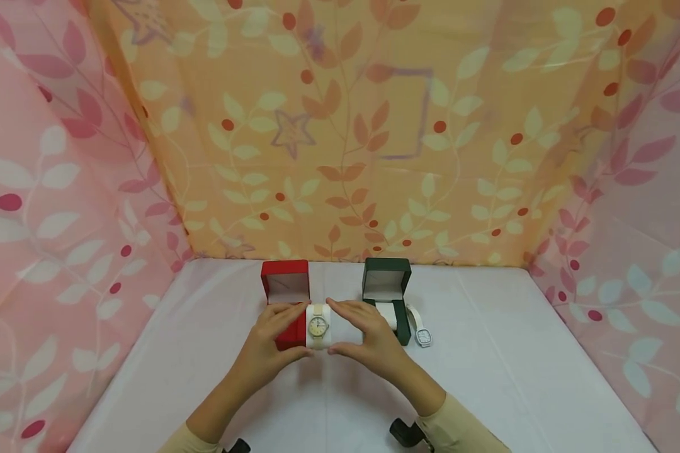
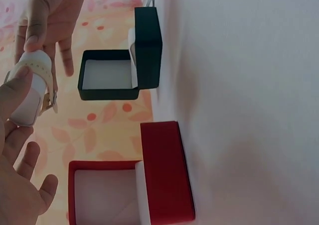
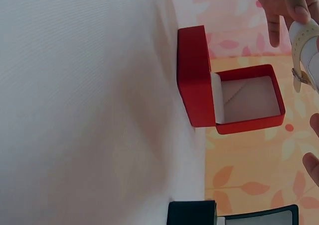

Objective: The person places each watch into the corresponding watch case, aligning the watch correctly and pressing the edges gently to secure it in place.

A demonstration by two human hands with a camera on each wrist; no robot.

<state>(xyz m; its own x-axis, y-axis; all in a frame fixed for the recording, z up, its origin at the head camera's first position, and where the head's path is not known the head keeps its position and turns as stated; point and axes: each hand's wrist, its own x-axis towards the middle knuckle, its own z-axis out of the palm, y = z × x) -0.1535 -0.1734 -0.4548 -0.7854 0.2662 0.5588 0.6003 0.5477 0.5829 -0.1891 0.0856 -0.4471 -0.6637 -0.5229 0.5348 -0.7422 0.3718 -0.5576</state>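
Note:
Both hands hold a white watch cushion [image 1: 345, 330] up in front of the boxes. Around it runs a wristwatch [image 1: 318, 326] with a cream strap and round pale dial, facing up. My left hand [image 1: 269, 340] grips the cushion's left end, thumb on the near side. The right hand [image 1: 376, 340] pinches the other end likewise. In the left wrist view, the strap's buckle [image 2: 50, 100] hangs at the cushion's side. Behind the left hand stands an open red watch box [image 1: 285, 277], its base partly hidden.
Behind the right hand, an open dark green box [image 1: 386, 270] has a white cushion [image 1: 386, 314] inside. Beside it lies a second watch [image 1: 422, 336] with a squarish face and pale strap. A white cloth [image 1: 504, 365] covers the table; patterned curtains [image 1: 340, 207] hang around it.

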